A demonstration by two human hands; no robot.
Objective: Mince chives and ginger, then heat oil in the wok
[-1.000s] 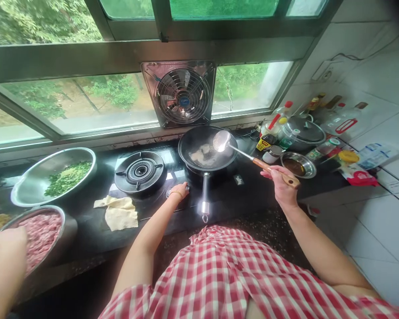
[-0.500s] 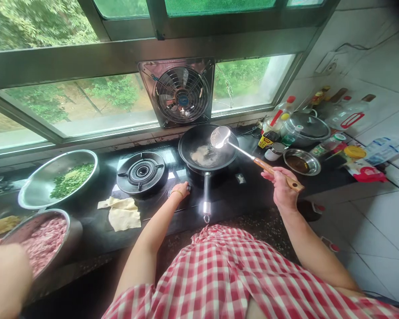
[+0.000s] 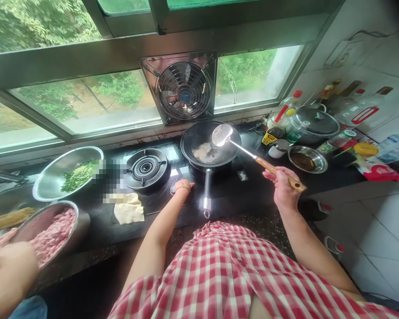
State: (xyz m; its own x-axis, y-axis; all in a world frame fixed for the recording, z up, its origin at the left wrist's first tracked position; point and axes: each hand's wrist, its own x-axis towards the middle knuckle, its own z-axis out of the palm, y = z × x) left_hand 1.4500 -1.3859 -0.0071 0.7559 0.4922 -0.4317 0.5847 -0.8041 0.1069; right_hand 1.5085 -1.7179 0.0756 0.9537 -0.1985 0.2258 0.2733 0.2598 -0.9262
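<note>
My right hand is closed around the wooden handle of a metal wok spatula. The spatula's shiny head hangs over the right part of a black wok, above pale, lightly steaming stuff on its bottom. The wok sits on the right burner, its long metal handle pointing towards me. My left hand, with a bracelet at the wrist, is closed at a stove knob left of that handle; the fingers mostly hide the knob.
Left are a bare burner, flat dough pieces, a bowl of chopped greens and a pot of minced meat. Another person's hand is at the pot. Right stand a sauce bowl, bottles and a lidded pot.
The view has shifted slightly, moving most things a little right. The other person's hands show more at the meat pot. My hands keep their holds on the spatula and knob.
</note>
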